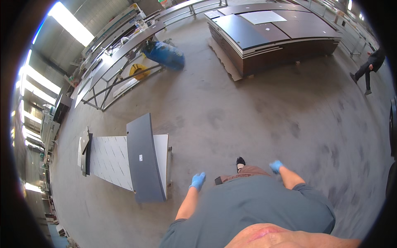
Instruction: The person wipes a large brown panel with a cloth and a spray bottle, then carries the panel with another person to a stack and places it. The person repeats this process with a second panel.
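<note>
My left hand (198, 181), in a blue glove, hangs at my side with loosely bent fingers and holds nothing. It is nearest to a dark grey panel (142, 159) with a small white label, lying across a low stack at the left, and does not touch it. Under that panel lies a pale, patterned sheet (109, 155). Out to the other side, my right hand (276, 166) wears a blue glove too. It is small and slightly blurred, its fingers appear loosely apart, and nothing shows in it. Bare concrete floor lies around it.
Ahead to the right stands a large stack of brown and dark panels (285, 45). A blue drum (165, 55) and a yellow round object (139, 71) are by a metal-framed table (108, 84) at the far left. Another person (370, 68) is at the far right.
</note>
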A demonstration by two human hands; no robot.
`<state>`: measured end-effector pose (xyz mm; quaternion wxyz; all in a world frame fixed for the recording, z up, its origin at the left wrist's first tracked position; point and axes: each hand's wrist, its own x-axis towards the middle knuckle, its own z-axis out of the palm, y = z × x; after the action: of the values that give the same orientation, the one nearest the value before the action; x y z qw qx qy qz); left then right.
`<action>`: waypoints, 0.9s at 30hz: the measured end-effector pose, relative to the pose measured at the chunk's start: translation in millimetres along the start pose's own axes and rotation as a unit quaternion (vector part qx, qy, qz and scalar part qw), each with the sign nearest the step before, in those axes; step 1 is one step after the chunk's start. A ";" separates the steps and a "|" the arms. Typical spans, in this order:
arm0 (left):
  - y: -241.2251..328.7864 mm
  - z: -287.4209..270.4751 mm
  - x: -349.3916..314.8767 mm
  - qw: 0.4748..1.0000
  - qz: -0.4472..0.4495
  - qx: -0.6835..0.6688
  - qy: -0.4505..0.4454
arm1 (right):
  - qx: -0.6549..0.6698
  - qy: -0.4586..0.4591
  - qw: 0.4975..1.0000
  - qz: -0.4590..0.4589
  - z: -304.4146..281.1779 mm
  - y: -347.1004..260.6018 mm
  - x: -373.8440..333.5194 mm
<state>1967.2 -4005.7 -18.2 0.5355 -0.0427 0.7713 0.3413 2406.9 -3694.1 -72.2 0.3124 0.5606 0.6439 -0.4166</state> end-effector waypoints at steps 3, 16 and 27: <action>8.2 -28.1 8.6 0.994 0.044 -0.057 0.081 | -0.057 0.208 0.970 -0.113 -122.5 -154.1 40.9; 236.5 -158.2 250.6 0.993 -0.032 -0.039 0.106 | 0.014 0.090 0.981 -0.171 -319.2 -475.0 209.5; 734.3 -257.4 442.7 0.977 0.152 -0.116 0.097 | 0.202 -0.028 0.961 0.188 -393.7 -578.9 265.1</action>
<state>1258.1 -3459.8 6.1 0.3911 -0.0196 0.7722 0.5004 1817.0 -3236.8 -14.6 0.2834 0.7107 0.4208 -0.4874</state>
